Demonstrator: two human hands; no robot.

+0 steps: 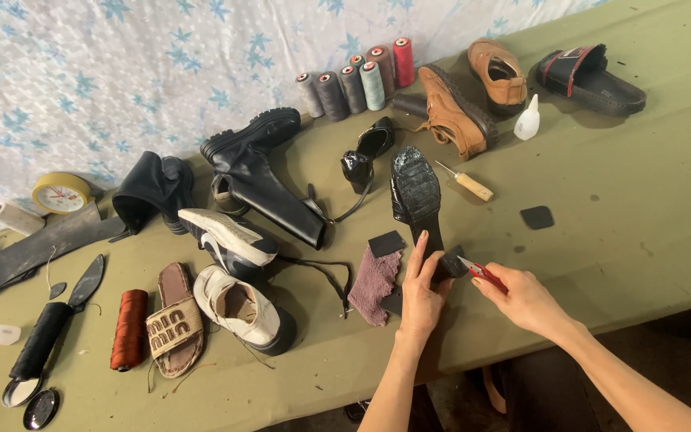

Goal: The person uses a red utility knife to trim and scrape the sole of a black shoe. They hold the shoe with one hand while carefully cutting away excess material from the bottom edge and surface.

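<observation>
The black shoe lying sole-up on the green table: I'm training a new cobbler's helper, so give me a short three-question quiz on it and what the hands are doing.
1. True or false: the left hand rests on the glossy black shoe lying sole-up.
2. What does the right hand hold? A) red-handled snips B) wooden-handled awl C) white glue bottle
3. Which tool lies just right of the shoe's toe?

Key: 1 true. 2 A, the red-handled snips, tips at the shoe's heel. 3 The wooden-handled awl.

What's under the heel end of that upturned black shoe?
The left hand presses the black shoe, covering its heel; a dark rubber patch and mauve cloth lie beside.
</observation>
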